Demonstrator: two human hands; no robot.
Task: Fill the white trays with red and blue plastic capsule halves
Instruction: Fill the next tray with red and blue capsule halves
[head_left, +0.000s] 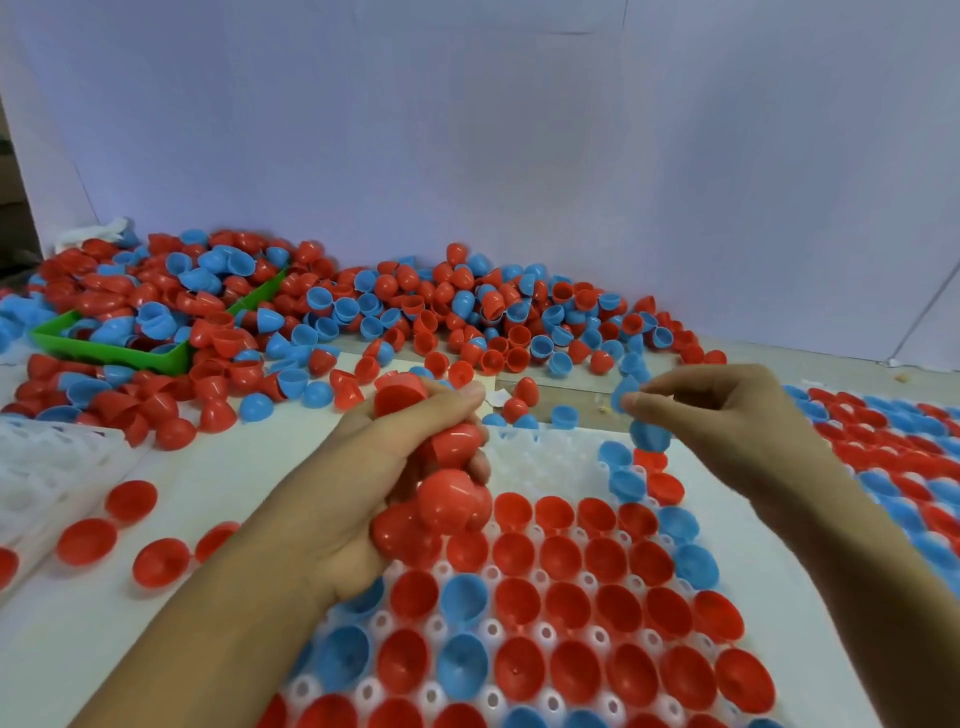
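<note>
- White tray (530, 457) nearest the camera: near rows filled, far sockets vacant
- Left hand (410, 467) clutches several red halves (447, 499)
- Right hand (727, 415) pinches a blue half (649, 434) above the tray's far edge
- Step in hand: seating; next, press it cup-up into a vacant socket

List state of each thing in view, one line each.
left hand: grips several red halves
right hand: pinches blue halves
centre white tray: mostly filled, far pockets empty
right tray: filled as far as it shows
left tray: visible pockets empty
green bin: heaped with halves
loose pile: spread along wall
</note>
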